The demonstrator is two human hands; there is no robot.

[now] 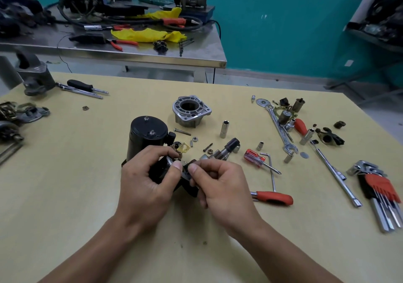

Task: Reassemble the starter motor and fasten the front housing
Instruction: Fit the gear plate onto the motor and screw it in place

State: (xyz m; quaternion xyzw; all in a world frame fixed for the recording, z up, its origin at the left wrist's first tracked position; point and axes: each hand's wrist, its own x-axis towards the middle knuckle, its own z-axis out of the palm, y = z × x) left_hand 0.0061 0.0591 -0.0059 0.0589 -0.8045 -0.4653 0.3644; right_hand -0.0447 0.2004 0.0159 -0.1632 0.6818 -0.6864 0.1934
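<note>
A black starter motor body (146,132) stands upright on the yellow table (87,173), just behind my hands. My left hand (145,184) grips a black solenoid-like part (162,170) in front of it. My right hand (220,186) pinches the right side of that same black part, thumb and forefinger curled on it. Its lower half is hidden by my fingers. The grey aluminium front housing (190,110) sits apart, farther back at the centre. A brass plate (182,148), a long bolt (182,132), nuts and an armature shaft (226,148) lie between.
Sockets (224,129), a spanner (280,127), screwdrivers (259,160), an orange-handled driver (273,197) and a hex key set (380,192) are strewn on the right. Two screwdrivers (84,88) and metal parts lie at the left. A steel bench (135,49) with tools stands behind.
</note>
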